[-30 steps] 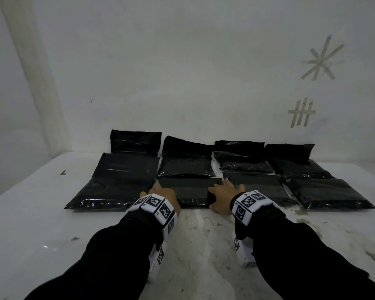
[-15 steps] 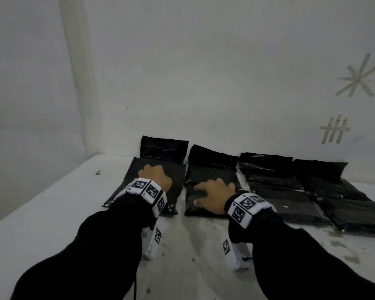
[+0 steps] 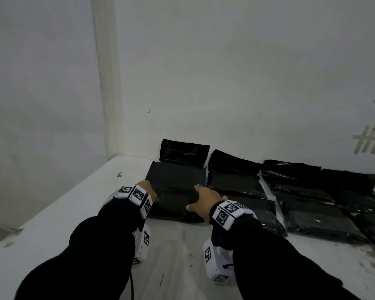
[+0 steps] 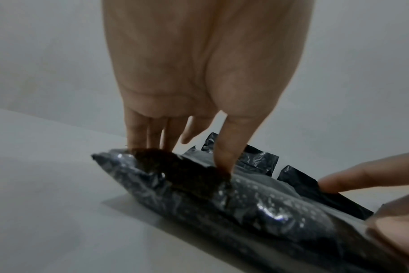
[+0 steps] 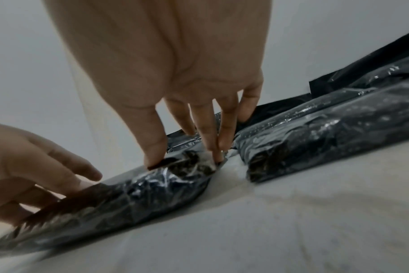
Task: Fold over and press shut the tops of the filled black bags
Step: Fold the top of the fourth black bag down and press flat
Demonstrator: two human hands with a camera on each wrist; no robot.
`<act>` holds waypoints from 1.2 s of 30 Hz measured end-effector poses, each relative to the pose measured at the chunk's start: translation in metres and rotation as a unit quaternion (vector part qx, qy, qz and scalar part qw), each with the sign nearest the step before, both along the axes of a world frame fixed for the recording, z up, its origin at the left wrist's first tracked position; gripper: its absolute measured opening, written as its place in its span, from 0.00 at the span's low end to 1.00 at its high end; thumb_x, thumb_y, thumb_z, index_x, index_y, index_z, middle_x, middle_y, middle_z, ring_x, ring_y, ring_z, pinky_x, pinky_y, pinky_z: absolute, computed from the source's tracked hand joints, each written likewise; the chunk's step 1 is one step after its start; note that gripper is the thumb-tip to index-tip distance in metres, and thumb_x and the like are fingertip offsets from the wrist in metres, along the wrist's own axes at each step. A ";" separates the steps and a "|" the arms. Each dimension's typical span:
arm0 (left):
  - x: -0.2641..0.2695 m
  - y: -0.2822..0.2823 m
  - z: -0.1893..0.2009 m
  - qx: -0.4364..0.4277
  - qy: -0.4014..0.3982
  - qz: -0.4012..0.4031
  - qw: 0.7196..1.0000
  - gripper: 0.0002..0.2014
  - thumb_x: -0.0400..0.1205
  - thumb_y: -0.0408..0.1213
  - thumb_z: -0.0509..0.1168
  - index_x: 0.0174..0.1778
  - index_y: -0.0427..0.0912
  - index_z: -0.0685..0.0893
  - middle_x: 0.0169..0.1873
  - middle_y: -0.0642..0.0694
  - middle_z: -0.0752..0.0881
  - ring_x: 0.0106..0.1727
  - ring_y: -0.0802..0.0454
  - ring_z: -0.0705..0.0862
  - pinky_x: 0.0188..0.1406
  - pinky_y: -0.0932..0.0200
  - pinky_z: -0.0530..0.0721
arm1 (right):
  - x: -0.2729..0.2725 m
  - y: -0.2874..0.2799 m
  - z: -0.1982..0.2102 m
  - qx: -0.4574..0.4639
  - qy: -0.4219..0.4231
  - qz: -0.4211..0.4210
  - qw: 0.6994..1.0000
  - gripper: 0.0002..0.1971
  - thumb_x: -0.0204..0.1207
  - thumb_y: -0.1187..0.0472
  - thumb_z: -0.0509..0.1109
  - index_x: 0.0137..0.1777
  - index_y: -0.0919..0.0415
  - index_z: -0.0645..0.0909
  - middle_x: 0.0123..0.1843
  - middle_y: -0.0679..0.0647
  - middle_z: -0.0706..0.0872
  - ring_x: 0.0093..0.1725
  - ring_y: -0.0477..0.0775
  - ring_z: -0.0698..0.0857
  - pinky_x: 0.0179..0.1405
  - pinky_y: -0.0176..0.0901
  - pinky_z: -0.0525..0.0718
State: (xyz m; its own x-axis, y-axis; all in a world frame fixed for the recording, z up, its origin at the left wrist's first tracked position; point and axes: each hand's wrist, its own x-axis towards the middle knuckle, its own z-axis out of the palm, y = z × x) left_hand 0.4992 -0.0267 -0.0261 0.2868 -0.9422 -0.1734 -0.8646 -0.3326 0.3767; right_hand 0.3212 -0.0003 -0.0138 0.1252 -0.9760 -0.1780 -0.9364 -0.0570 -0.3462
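Several filled black bags lie side by side on a white table (image 3: 52, 215), their tops toward the wall. Both my hands are on the leftmost bag (image 3: 175, 187). Its open top flap (image 3: 184, 151) stands up against the wall. My left hand (image 3: 149, 189) is at the bag's left edge, and in the left wrist view this hand (image 4: 189, 155) pushes straight fingers and thumb into the bag (image 4: 245, 199). My right hand (image 3: 196, 198) is at the bag's right edge. Seen from the right wrist, that hand (image 5: 185, 158) also presses straight fingertips down on the bag (image 5: 152, 188).
To the right lie the second bag (image 3: 232, 182), the third bag (image 3: 294, 185) and a fourth bag (image 3: 355, 187), close together. The back wall rises right behind the flaps, with a side wall and corner at the left. Tape marks (image 3: 368, 140) are on the wall.
Both hands have shifted left from the second bag to the leftmost one, the left hand first and the right after it. The head view has turned left.
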 end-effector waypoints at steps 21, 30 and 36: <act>-0.143 0.108 0.038 -0.168 0.117 -0.229 0.952 0.16 0.73 0.37 0.73 0.57 0.39 0.86 0.55 0.42 0.87 0.57 0.45 0.84 0.53 0.60 0.79 | -0.191 0.112 0.030 -0.136 -0.145 -0.077 0.977 0.30 0.72 0.61 0.76 0.75 0.53 0.73 0.70 0.55 0.79 0.67 0.54 0.80 0.59 0.42 0.81; -0.201 0.168 -0.006 -0.066 0.108 -0.276 0.953 0.15 0.74 0.39 0.74 0.53 0.35 0.87 0.52 0.43 0.87 0.53 0.46 0.84 0.49 0.59 0.81 | -0.254 0.184 -0.007 -0.065 -0.114 -0.099 0.986 0.25 0.68 0.58 0.79 0.66 0.52 0.80 0.60 0.52 0.82 0.54 0.51 0.84 0.56 0.43 0.83; -0.201 0.184 -0.010 -0.015 0.070 -0.274 0.959 0.14 0.74 0.43 0.74 0.47 0.35 0.88 0.38 0.46 0.83 0.41 0.52 0.80 0.36 0.63 0.75 | -0.259 0.198 -0.015 -0.025 -0.110 -0.090 0.990 0.21 0.68 0.57 0.79 0.62 0.56 0.83 0.57 0.52 0.84 0.53 0.51 0.84 0.56 0.45 0.85</act>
State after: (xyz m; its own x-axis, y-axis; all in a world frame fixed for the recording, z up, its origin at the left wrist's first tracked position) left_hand 0.2978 0.1574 -0.0356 -0.2777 -0.9497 -0.1444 -0.8461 0.1706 0.5049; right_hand 0.0620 0.1981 -0.0289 -0.0207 -0.9929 -0.1170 -0.8350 0.0815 -0.5442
